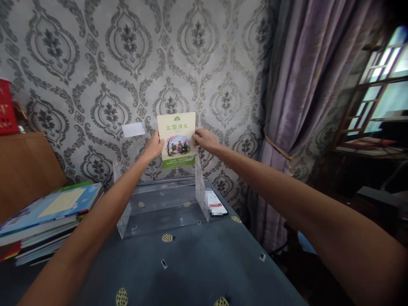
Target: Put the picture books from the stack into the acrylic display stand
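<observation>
Both hands hold a thin book [177,138] upright above a clear acrylic tiered stand [161,208]. Its cover is cream with a green band at the bottom, a picture in the middle and Chinese characters on top. My left hand [154,146] grips the book's left edge. My right hand [204,139] grips its right edge. The book's lower edge is at the back top tier of the stand, close to the patterned wall; whether it rests on the tier cannot be told.
A stack of books [47,221] lies at the left on the blue patterned tablecloth [191,263]. A phone [216,203] lies right of the stand. A wooden cabinet [22,165], a red basket [6,106], a purple curtain [296,93] and a window [379,85] surround the table.
</observation>
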The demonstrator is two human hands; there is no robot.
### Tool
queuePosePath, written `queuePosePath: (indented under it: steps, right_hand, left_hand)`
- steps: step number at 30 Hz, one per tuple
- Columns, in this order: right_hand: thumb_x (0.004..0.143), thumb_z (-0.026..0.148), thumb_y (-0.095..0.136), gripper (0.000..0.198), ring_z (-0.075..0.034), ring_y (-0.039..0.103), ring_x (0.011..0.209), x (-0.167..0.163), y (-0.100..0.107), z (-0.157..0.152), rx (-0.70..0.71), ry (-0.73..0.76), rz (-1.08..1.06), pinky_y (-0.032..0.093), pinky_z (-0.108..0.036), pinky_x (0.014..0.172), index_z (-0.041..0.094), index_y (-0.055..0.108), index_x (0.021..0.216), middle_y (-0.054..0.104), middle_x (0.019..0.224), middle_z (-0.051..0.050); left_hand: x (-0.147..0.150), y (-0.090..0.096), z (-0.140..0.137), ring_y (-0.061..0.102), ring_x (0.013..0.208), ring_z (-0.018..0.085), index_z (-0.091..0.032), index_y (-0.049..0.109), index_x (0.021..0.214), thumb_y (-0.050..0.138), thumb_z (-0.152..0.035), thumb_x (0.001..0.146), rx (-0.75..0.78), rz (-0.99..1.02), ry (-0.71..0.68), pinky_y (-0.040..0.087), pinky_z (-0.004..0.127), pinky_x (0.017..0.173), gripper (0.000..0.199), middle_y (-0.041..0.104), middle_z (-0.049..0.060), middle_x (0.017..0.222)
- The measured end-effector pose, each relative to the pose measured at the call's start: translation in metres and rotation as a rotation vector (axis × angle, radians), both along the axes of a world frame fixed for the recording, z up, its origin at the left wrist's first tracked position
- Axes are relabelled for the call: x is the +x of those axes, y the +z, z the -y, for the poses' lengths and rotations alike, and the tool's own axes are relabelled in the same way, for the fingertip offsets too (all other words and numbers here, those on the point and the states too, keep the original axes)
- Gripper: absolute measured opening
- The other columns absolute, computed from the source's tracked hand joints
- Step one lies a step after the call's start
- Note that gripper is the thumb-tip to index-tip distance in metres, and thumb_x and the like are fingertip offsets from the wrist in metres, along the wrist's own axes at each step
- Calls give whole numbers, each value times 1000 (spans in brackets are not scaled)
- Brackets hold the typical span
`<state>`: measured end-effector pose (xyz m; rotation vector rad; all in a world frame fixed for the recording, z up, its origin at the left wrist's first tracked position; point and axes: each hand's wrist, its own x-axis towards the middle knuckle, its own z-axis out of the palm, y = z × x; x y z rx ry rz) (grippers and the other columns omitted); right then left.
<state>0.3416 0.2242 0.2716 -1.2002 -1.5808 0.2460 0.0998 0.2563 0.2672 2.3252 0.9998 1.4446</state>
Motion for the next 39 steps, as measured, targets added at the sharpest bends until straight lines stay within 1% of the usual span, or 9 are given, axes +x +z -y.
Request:
queuePosePath:
  steps: [4, 6, 10, 14, 17, 22, 31, 35, 39]
  right_hand:
    - [82, 25, 62, 8, -19, 61, 69, -2, -6, -2, -16, -5, -17, 53, -31, 65, 20, 60, 76, 66, 79, -6]
    - [82, 28, 63, 9, -21, 62, 74, -2, -12, -1, -17, -8, -27, 52, -32, 68, 20, 61, 77, 67, 78, -6]
    - [83, 32, 58, 15, -21, 60, 76, -2, -21, 1, -11, -21, -54, 50, -32, 69, 21, 61, 74, 65, 70, -4]
    - [83, 35, 57, 18, -21, 58, 74, -4, -24, 1, -3, -29, -91, 48, -30, 66, 21, 59, 71, 61, 65, -2]
    - [82, 37, 57, 20, -20, 56, 74, -5, -25, 2, -4, -28, -125, 46, -28, 65, 21, 58, 70, 60, 66, -2]
    - [80, 42, 57, 23, -17, 55, 75, -6, -30, 6, -22, -6, -206, 44, -26, 64, 20, 61, 75, 61, 70, 0]
    - [75, 49, 65, 31, -15, 57, 71, -8, -31, 11, -152, 92, -396, 41, -28, 65, 21, 63, 87, 66, 81, -1]
    - [70, 53, 72, 37, -16, 58, 74, -7, -31, 12, -166, 128, -433, 40, -31, 71, 21, 64, 87, 68, 81, -1]
    - [67, 53, 73, 38, -16, 56, 74, -5, -33, 14, -149, 133, -472, 39, -31, 72, 21, 64, 86, 66, 76, 0]
  left_hand:
    - [-3, -11, 5, 64, 110, 32, -21, 56, 117, 57, -27, 87, -48, -80, 94, 47, 46, 99, 31, 71, 12, 108]
    - [-3, -14, 8, 63, 112, 33, -21, 56, 115, 56, -31, 88, -67, -115, 132, 47, 44, 98, 29, 71, 12, 108]
    - [0, -13, 10, 62, 117, 33, -20, 56, 115, 48, -32, 93, -100, -173, 200, 46, 43, 99, 26, 71, 14, 113]
    - [4, -10, 13, 61, 117, 35, -17, 55, 116, 39, -29, 97, -132, -216, 257, 46, 45, 96, 28, 69, 18, 115]
    - [5, -9, 16, 63, 114, 36, -15, 55, 116, 37, -29, 98, -146, -239, 279, 46, 45, 94, 29, 69, 20, 116]
    - [4, -8, 21, 64, 112, 34, -18, 55, 116, 39, -34, 99, -148, -256, 298, 46, 42, 93, 28, 69, 18, 116]
    - [5, -9, 25, 63, 113, 35, -16, 53, 117, 31, -29, 101, -119, -263, 378, 46, 44, 94, 29, 69, 20, 116]
    - [4, -6, 25, 66, 109, 31, -16, 53, 118, 30, -28, 101, -132, -275, 409, 47, 40, 92, 31, 69, 18, 114]
    - [5, -4, 27, 67, 104, 27, -17, 55, 116, 32, -27, 101, -137, -311, 384, 48, 36, 89, 29, 70, 15, 115]
